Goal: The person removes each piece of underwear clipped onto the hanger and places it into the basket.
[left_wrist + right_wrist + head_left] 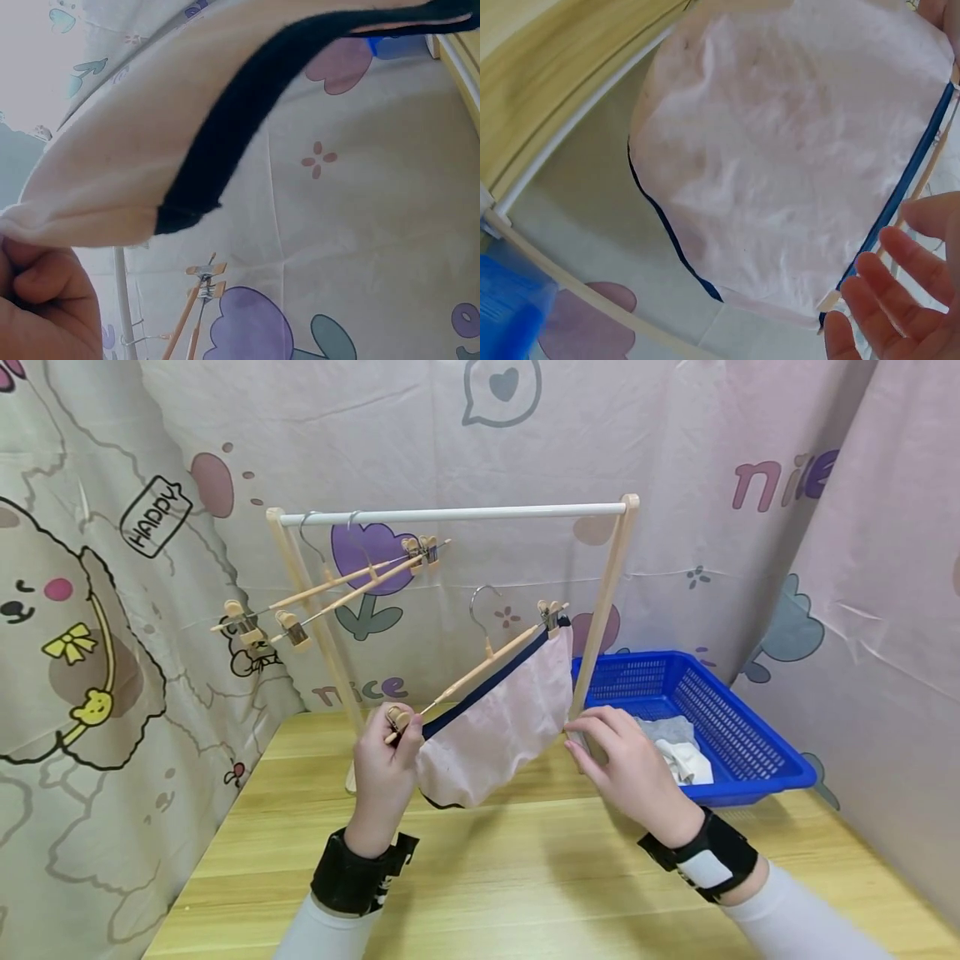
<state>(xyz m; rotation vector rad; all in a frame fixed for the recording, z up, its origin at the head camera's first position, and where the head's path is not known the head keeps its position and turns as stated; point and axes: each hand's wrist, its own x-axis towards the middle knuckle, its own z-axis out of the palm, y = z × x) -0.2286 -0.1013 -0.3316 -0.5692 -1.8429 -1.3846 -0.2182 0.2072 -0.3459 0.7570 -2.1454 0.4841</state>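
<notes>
My left hand (386, 764) grips the near clip end of a wooden clip hanger (480, 668), together with a corner of a pale pink garment (502, 727) with a dark navy band. The hanger's far clip (552, 612) holds the garment's other corner. Its metal hook is in the air below the rack's white bar (450, 514). My right hand (622, 760) is open, with straight fingers at the garment's right edge. In the left wrist view, the left hand (37, 300) pinches the garment (135, 150) corner. In the right wrist view, the right hand's fingers (885, 296) spread beside the garment (795, 150).
Two empty clip hangers (337, 585) hang at the left end of the wooden rack. A blue basket (637, 681) with a white cloth (678, 752) in it stands at the right on the wooden table (525, 877). Patterned curtains close in the back and both sides.
</notes>
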